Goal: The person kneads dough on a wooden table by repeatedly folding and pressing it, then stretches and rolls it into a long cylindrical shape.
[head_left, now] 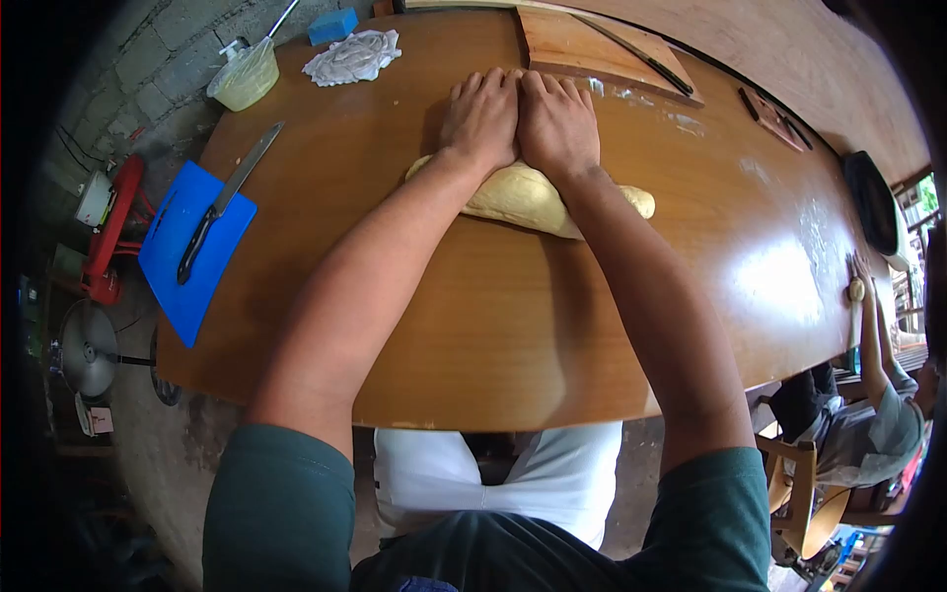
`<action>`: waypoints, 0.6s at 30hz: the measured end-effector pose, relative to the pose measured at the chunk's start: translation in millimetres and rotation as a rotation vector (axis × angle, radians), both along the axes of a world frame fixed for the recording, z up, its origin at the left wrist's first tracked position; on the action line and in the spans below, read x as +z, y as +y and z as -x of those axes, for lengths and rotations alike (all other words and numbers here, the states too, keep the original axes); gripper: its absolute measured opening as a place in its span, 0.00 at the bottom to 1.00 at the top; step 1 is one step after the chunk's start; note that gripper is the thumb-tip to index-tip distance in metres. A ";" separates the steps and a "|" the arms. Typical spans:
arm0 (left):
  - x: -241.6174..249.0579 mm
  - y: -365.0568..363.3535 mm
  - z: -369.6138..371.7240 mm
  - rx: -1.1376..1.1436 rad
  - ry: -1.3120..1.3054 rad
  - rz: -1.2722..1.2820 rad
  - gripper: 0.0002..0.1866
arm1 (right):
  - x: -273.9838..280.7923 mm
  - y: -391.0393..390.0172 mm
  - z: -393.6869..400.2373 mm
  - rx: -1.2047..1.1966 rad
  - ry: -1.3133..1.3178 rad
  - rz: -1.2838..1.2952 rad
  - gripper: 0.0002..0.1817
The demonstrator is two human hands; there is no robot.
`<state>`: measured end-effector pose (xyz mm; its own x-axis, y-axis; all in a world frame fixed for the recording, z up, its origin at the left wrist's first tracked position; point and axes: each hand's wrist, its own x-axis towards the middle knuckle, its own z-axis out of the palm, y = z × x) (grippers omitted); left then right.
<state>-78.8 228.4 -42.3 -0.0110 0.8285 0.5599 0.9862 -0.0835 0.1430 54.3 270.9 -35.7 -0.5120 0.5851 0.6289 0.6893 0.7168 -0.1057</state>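
Note:
A long pale-yellow roll of dough [518, 200] lies crosswise on the wooden table under my wrists, its rounded right end showing past my right forearm. My left hand [480, 120] and my right hand [559, 123] press down side by side on its far part, thumbs touching or nearly so. The fingers point away from me and curl over the far side; fingertips and palms are partly hidden. Part of the dough is covered by my hands and forearms.
At left, a black-handled knife [225, 202] rests on a blue cutting board [182, 286]. A plastic-covered tub [245, 87], crumpled cloth [353, 56] and blue sponge [332, 27] stand beyond. A wooden board [572, 47] lies at the back. Another person [858, 434] works at far right.

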 end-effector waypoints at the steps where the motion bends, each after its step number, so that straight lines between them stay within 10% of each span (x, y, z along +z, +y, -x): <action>1: -3.3 9.7 3.2 0.012 0.009 0.004 0.33 | 0.5 7.6 2.9 -0.018 -0.039 0.025 0.12; 18: 1.7 -34.3 -11.3 -0.045 -0.114 -0.168 0.10 | -1.7 -18.4 -5.2 0.106 0.117 -0.145 0.05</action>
